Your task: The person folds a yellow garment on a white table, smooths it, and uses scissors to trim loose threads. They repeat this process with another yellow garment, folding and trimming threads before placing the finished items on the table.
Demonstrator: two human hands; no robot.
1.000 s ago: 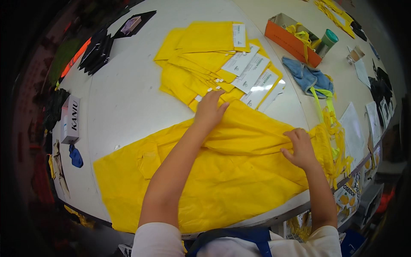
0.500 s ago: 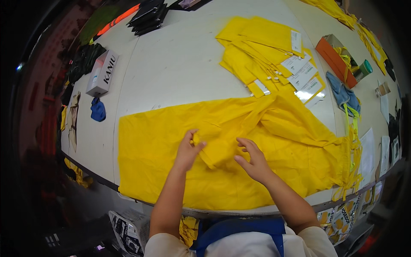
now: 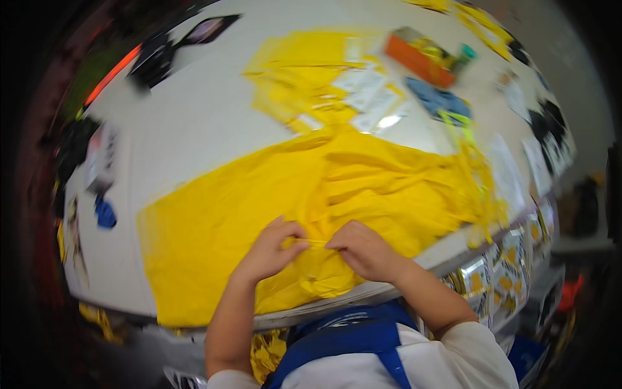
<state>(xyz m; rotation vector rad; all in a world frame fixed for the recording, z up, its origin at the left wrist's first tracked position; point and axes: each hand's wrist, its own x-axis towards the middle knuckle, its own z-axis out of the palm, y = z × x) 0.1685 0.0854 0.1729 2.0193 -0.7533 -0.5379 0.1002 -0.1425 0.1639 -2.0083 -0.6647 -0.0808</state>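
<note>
A large yellow garment [image 3: 214,220] of thin, creased fabric lies spread across the near part of the table. Its right end is gathered, with loose yellow strips [image 3: 479,188] hanging there. My left hand [image 3: 272,251] is closed, pinching a raised edge of the yellow cloth between thumb and finger. Facing it, my right hand [image 3: 368,251] pinches the same edge, and a short stretch of it runs taut between the two. Below my hands a fold of the cloth [image 3: 317,275] hangs bunched by the table edge.
Folded yellow pieces with white labels [image 3: 295,61] lie beyond the garment. Farther right are an orange box [image 3: 418,61], a green cylinder [image 3: 464,57] and blue denim cloth [image 3: 434,100]. At left stand a white box [image 3: 100,159] and a small blue item [image 3: 104,212].
My hands have come together and nearer to me; my right hand, open before, now pinches the cloth edge. The whole view has shifted and turned, blurring the surroundings.
</note>
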